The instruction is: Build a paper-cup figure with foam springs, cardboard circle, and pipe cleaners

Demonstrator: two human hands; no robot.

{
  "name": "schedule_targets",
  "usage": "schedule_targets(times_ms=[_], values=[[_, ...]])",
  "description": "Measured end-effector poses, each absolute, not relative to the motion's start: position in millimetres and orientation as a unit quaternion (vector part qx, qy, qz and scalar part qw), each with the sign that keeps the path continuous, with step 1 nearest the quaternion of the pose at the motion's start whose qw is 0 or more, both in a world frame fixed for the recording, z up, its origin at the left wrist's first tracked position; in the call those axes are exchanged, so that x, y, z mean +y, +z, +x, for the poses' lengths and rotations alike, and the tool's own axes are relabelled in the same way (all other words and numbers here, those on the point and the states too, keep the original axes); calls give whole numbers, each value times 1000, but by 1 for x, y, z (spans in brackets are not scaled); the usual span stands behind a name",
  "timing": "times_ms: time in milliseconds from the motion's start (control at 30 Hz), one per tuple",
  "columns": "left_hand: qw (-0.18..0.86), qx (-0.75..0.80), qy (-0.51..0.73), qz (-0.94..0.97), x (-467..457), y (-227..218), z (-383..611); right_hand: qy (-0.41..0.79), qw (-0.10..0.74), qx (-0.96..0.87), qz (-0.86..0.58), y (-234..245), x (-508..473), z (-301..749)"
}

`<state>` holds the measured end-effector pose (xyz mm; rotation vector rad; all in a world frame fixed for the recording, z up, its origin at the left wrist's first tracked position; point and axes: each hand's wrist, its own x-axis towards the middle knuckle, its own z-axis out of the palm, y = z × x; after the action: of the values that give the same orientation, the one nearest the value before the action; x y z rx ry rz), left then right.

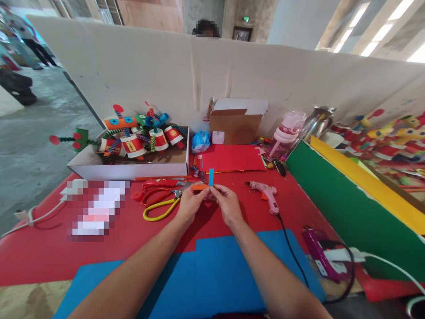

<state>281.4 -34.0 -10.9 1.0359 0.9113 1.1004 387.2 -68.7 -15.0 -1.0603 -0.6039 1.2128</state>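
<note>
Close together over the red tabletop, my two hands pinch a pair of narrow paper strips that meet at a right angle. My left hand (190, 203) is closed on the orange paper strip (200, 187), which lies sideways. The blue paper strip (211, 176) points away from me, its near end at the fingertips of my right hand (228, 204), also closed. Whether the strips are glued or only overlap, I cannot tell. Left of my left hand lie yellow-handled scissors (161, 210) and red-handled pliers (156, 194). A pink glue gun (267, 195) rests to the right.
Paper-cup figures with coiled limbs fill a white box (133, 171) at the back left. Red sheets (232, 158) lie ahead, blue sheets (212, 274) beneath my forearms. A green board (352, 217) stands right, near a purple power strip (323, 254). The glue-gun cord trails toward me.
</note>
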Motion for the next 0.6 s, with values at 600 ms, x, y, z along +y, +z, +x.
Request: schedule_targets(times_ms=[600], values=[[644,389,477,455,-35,-12,282,512,673,-247,-472,-15,-68,386]])
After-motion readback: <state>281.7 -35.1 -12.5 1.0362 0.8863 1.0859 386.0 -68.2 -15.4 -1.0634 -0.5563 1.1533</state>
